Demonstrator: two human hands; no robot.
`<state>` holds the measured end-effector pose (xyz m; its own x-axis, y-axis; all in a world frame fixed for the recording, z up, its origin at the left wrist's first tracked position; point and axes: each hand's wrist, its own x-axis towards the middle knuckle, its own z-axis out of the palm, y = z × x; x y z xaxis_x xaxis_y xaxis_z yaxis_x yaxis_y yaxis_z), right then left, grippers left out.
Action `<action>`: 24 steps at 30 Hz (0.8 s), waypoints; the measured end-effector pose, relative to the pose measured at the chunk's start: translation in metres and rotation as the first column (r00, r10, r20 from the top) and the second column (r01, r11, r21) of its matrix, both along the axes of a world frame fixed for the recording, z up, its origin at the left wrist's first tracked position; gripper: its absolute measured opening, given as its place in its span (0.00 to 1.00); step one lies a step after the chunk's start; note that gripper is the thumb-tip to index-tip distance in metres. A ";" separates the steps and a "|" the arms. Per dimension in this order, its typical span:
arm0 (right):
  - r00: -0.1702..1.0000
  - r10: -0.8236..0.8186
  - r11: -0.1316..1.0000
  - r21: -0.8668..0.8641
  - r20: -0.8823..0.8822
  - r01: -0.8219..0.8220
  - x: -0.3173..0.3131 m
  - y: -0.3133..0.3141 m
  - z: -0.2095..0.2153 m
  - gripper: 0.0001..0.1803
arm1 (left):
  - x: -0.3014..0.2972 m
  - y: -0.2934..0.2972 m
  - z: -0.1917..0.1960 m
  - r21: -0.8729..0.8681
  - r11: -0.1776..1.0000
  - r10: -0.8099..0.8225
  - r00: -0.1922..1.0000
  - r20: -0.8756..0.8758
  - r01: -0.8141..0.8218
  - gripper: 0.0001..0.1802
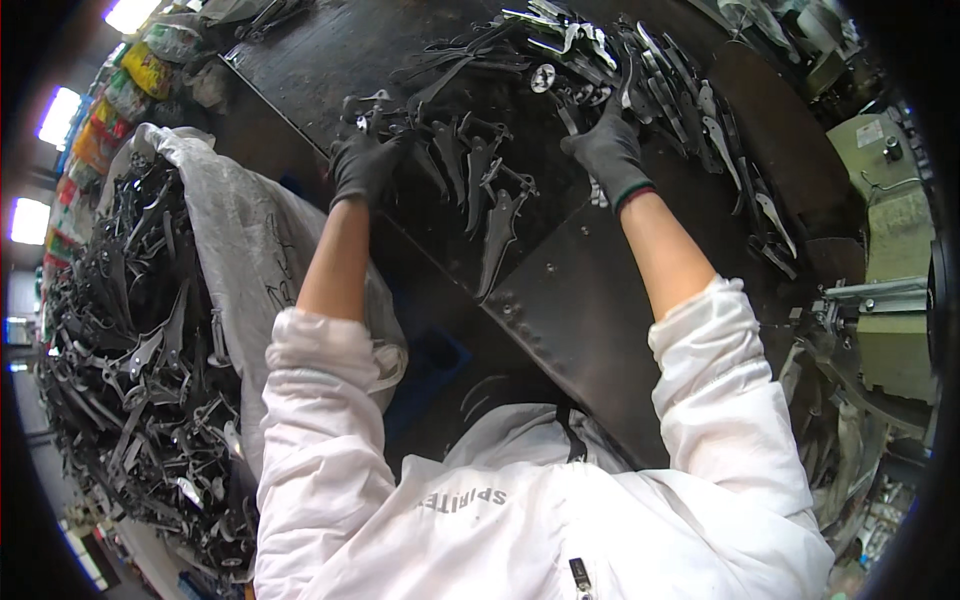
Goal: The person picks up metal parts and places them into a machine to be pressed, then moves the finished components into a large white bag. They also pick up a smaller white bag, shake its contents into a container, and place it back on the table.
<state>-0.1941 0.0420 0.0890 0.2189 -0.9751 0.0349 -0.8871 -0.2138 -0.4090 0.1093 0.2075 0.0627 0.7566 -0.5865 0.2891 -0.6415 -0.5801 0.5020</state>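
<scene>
My left hand, in a dark grey knit glove, is closed at the table's left edge. A dark lever-like metal part with a shiny bracketed end sticks out beyond its fingers. My right hand, gloved alike with a red and green cuff, grips a narrow metal part between thumb and fingers; the palm hides its middle. Between my hands several dark, flat, blade-shaped metal parts with small brackets lie in a loose row. One of them points toward me near the plate seam.
The dark metal table has a raised corner seam. More metal parts are heaped along its far and right side. At left stands a pale sack beside a big pile of dark parts. Green machinery borders the right.
</scene>
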 end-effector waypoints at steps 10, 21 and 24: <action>-0.017 -0.466 0.823 0.426 0.885 -0.376 -0.076 0.155 -0.032 0.13 | -0.006 -0.028 -0.020 -0.189 0.860 -0.483 0.638 -0.599 0.474 0.42; 0.172 -0.493 0.680 0.501 0.853 -0.536 -0.051 0.122 -0.032 0.12 | -0.166 -0.015 0.001 -0.716 0.665 -0.697 -0.166 -0.697 0.212 0.19; 0.289 -0.447 0.688 0.532 0.846 -0.494 -0.065 0.113 -0.029 0.14 | -0.191 -0.028 0.004 -0.705 0.691 -0.685 -0.167 -0.710 0.161 0.22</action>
